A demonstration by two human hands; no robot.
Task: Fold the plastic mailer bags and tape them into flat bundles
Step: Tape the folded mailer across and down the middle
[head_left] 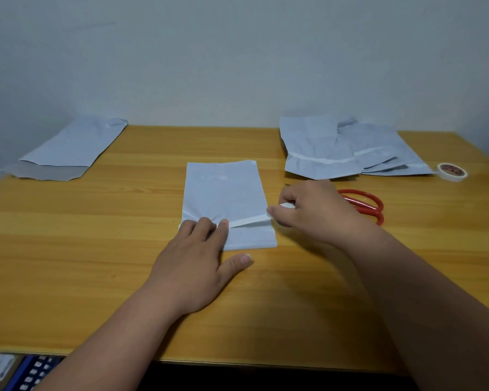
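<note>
The folded mailer bag [225, 201] lies flat at the middle of the wooden table [96, 249], its long axis running near to far. A white tape strip [249, 220] crosses its near end from left to right, rising slightly toward the right edge. The left hand [198, 258] rests with straight fingers pressing the strip and the bag's near left corner down. The right hand [314, 207], just right of the bag, pinches the strip's free end, which stands lifted off the surface. So the end to be laid down lies left of that pinch, and the right hand is the nearer one to smooth or wrap it over the edge. Red scissors [364, 206] lie just behind the right hand, a tape roll [452, 172] far right, loose mailers [350, 150] beyond, and another mailer [68, 149] far left; nothing blocks the strip
</note>
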